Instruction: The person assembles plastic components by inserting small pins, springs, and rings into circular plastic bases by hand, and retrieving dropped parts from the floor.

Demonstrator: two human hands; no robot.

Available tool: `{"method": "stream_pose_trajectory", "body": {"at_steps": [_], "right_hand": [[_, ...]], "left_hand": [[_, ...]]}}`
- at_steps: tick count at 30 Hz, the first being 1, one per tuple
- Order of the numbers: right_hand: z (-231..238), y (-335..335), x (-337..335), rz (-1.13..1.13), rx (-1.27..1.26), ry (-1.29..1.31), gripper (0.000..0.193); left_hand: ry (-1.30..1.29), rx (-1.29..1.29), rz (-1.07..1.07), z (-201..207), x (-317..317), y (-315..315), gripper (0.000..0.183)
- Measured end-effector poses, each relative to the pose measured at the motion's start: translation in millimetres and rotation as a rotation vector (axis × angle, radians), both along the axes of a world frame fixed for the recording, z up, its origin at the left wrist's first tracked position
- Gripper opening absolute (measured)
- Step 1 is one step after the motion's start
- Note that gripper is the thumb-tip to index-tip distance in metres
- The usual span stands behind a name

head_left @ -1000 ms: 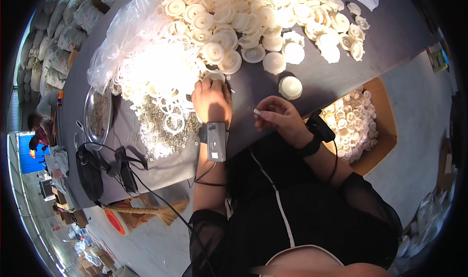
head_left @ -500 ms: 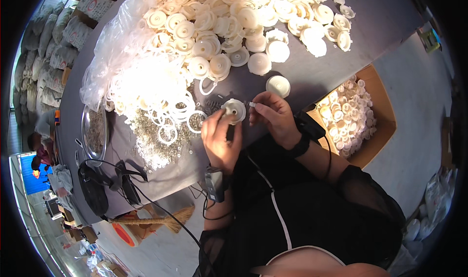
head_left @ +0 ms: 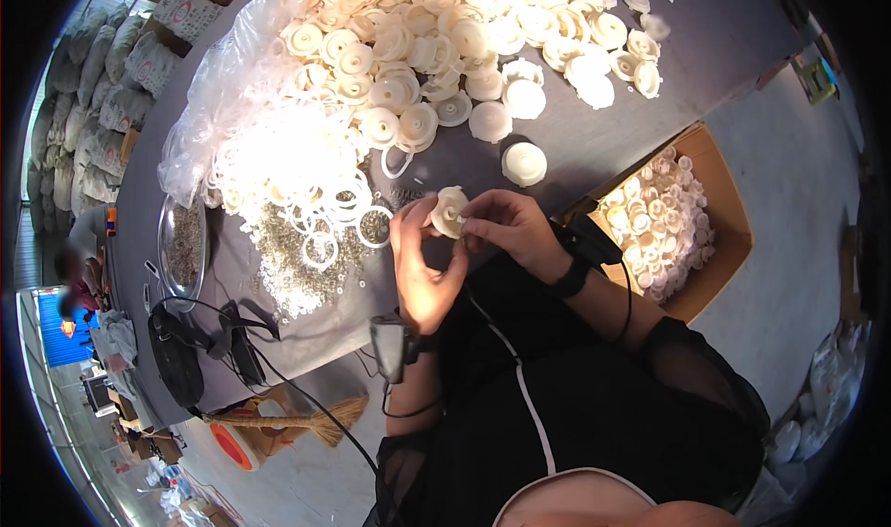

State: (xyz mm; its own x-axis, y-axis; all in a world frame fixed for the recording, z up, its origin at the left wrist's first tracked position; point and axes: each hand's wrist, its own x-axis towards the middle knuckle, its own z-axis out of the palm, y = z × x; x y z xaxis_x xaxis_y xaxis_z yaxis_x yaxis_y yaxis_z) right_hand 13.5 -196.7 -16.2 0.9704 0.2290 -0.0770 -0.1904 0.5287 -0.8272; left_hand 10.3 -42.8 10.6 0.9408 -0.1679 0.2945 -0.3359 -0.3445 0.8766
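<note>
A round cream plastic cap [head_left: 447, 210] with a raised centre is gripped by its edge in my left hand [head_left: 422, 265], tilted toward the right. My right hand [head_left: 518, 232] pinches a tiny white piece at the cap's centre; its fingertips mostly hide it. Just beyond my hands lies another cream cap [head_left: 524, 164], apart from the big pile of caps [head_left: 399, 91]. To the left of my left hand are white plastic rings [head_left: 320, 249] and many small metal and clear parts [head_left: 306, 290]. Small dark springs [head_left: 405, 196] lie beside the held cap.
A cardboard box [head_left: 735, 239] full of small white parts stands at the right. On the left are an oval metal tray [head_left: 163, 249], a black pouch [head_left: 176, 365] and cables. A clear plastic bag [head_left: 200, 123] lies along the pile. People are in the far left background.
My right hand has moved left, bringing the tiny white piece against the cap. My left hand has tilted the cap up toward it.
</note>
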Motion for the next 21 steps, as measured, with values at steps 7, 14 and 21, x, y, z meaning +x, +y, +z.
{"method": "stream_pose_trajectory", "body": {"at_steps": [7,14,21], "right_hand": [[-2.0,3.9,-0.9,0.022,-0.045,0.018,0.017],[0.3,0.1,-3.2,0.028,-0.019,0.001,0.017],[1.0,-1.0,-4.6,0.038,-0.071,-0.02,0.015]], "left_hand": [[0.169,-0.49,0.063,-19.2,-0.7,-4.6,0.034],[0.13,-0.296,0.155,-17.5,-5.2,-7.4,0.032],[0.073,-0.138,0.165,-12.7,-11.9,-7.5,0.031]]}}
